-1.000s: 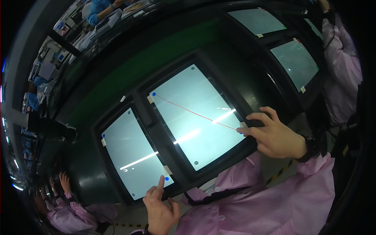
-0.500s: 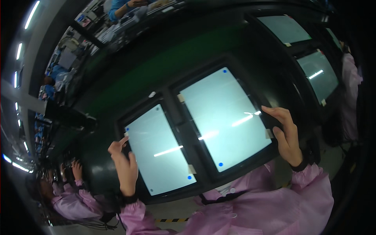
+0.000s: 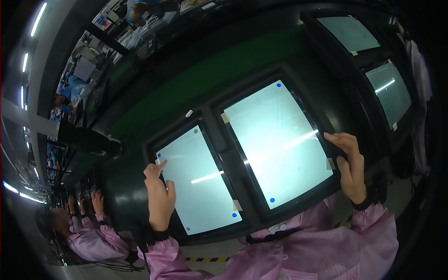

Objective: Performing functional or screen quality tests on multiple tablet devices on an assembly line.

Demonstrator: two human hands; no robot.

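Note:
Two bright, pale screen panels lie in black frames in front of me. The left panel (image 3: 200, 193) has blue and grey dots near its corners. My left hand (image 3: 159, 196) is by its left edge, thumb apart from the fingers and a fingertip over the panel's rim. The larger right panel (image 3: 261, 135) bears a blue dot at its top and another at its bottom, with thin dark lines running down it. Beside its right edge my right hand (image 3: 352, 165) is held with fingers stretched and thumb apart. Neither hand visibly holds anything.
Beige tape tabs (image 3: 226, 118) sit on the panel edges. A small white piece (image 3: 188, 113) lies behind the left frame. More lit panels (image 3: 350, 35) stand at the far right. A co-worker in pink (image 3: 95, 242) is at the left. A dark cylinder-like fixture (image 3: 88, 138) juts in at left.
The whole scene has shifted slightly right in the picture. Thin dark lines now show on the right panel, and the light reflections on it have moved. Both hands stay by the panels' outer edges.

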